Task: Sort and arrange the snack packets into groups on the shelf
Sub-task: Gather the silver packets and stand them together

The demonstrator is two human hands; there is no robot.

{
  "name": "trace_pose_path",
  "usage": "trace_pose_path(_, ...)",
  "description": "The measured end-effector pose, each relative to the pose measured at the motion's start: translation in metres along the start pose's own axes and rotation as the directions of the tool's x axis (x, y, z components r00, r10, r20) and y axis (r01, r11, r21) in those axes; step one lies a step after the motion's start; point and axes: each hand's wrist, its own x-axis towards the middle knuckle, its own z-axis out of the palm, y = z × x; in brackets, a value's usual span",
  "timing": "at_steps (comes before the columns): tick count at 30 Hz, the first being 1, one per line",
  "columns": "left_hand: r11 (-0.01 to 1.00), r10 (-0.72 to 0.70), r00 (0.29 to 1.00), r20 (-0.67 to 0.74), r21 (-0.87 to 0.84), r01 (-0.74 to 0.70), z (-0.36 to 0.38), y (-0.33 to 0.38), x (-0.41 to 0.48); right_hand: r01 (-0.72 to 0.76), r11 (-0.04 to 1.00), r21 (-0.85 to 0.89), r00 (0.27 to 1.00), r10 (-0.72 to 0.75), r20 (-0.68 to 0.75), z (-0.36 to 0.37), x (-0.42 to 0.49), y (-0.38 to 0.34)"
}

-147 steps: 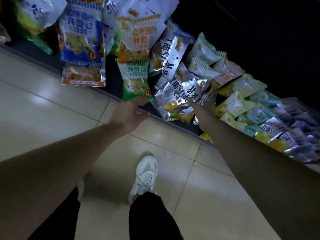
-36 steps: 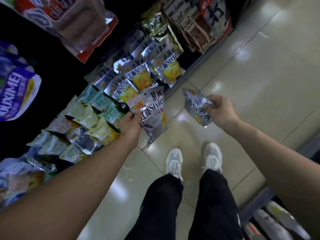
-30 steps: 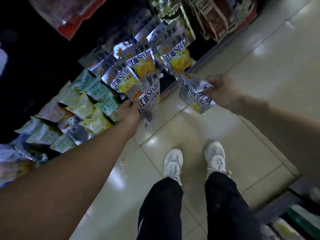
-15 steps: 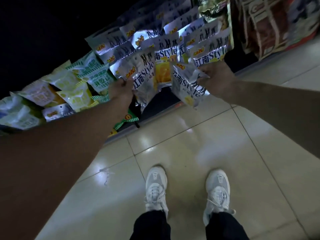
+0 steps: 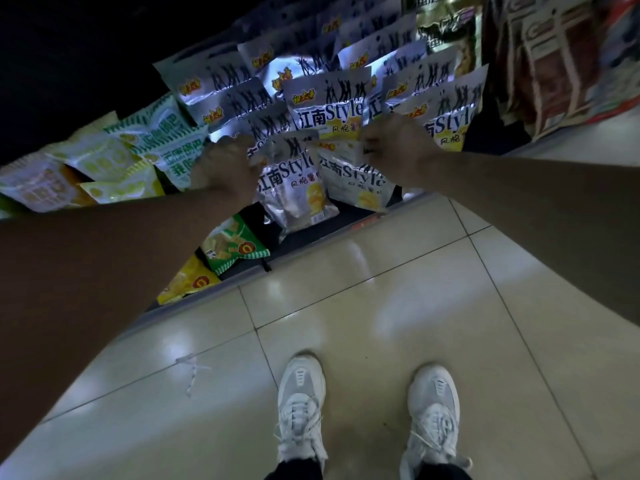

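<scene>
Left grip (image 5: 225, 168), fingers curled, holds the top edge of a silver packet (image 5: 294, 192) at the front of the shelf (image 5: 311, 242). Right grip (image 5: 394, 147) pinches the top of a second packet (image 5: 356, 185) of the same print just beside it. Both grips are closed tight on the foil, knuckles toward my camera. The two held packets hang upright with their inner edges meeting or overlapping. I cannot tell which from here, nor whether their lower ends rest on the shelf.

Directly behind the grips, a row of matching silver packets (image 5: 322, 95) stands several deep, overlapping like tiles and leaning toward the aisle. To the left of that row, green-and-white packets (image 5: 162, 140) and pale yellow packets (image 5: 104, 161) lie in a loose heap, partly hidden by my left forearm. Below the left grip, a small green packet (image 5: 235, 244) and a yellow packet (image 5: 187, 282) lie at the shelf's front lip, side by side. At the far right, a gold bag (image 5: 446, 32) and large brown-and-red bags (image 5: 554, 64) stand next to the silver row.

In the foreground, two white shoes (image 5: 301, 403) are planted on the glossy tiled floor (image 5: 381, 323), toes toward the shelf.
</scene>
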Motion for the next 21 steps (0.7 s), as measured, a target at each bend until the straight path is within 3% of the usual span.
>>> trace_pose_path(6,0.996,-0.084,0.996,-0.033,0.016,0.084,-0.005,-0.013,0.001,-0.020,0.982,-0.186,0.999,0.012,-0.045,-0.014,0.038,-0.010)
trace_pose_path(9,0.979,-0.204,0.972,-0.114,-0.037,0.201,-0.009,-0.018,0.002,-0.229,0.893,-0.387,0.971,0.183,-0.152,-0.014,0.049,-0.007)
trace_pose_path(11,0.964,-0.260,0.959,-0.117,-0.093,0.250,-0.010,-0.018,0.001,-0.283,0.877,-0.387,0.948,0.195,-0.251,-0.010,0.044,-0.010)
trace_pose_path(13,0.955,-0.284,0.953,-0.109,-0.118,0.271,-0.009,-0.016,-0.001,-0.233,0.910,-0.343,0.944,0.127,-0.305,-0.003,0.036,-0.010)
trace_pose_path(21,0.933,-0.313,0.948,-0.056,-0.206,0.295,0.001,-0.024,-0.004,-0.052,0.925,-0.376,0.990,-0.002,-0.142,0.010,0.023,-0.001)
